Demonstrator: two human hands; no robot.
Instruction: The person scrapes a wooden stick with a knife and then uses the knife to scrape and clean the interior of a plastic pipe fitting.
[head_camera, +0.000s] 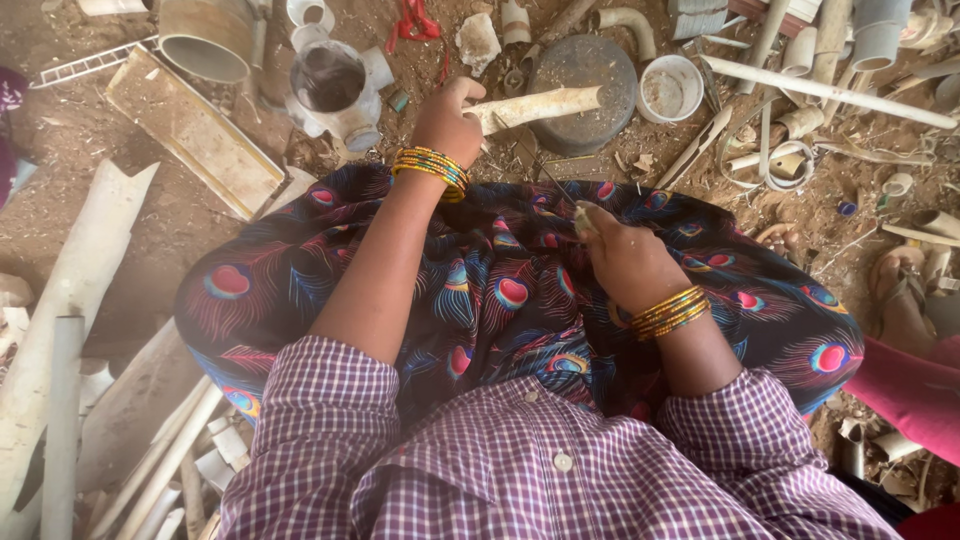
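**Pipe offcut held in left grip, thin blade in right**

The pipe offcut (535, 107), a short cream-coloured plastic length, is grasped at its near end by the left hand (447, 122). The left grip is clenched around it; the free end points away to the right of that grip and hangs above a round dark grey disc (590, 95) on the ground. The pipe is roughly level, slightly raised at the far end.

The right hand (622, 258) rests on the lap, nearer the body than the left grip. Its grip is clenched on a handle that is mostly hidden; a thin dark blade (553, 183) sticks out from it toward the left grip. What kind of tool it is cannot be told.

Both wrists carry yellow bangles (432, 166). Under both grips lies a dark skirt with a peacock-feather print (500, 290).

Beyond the left grip stands a grey multi-way pipe fitting (335, 88); beyond the pipe's free end, a small white tub (670, 88). Pipe scraps (830, 92) litter the dirt floor (60, 210) around.
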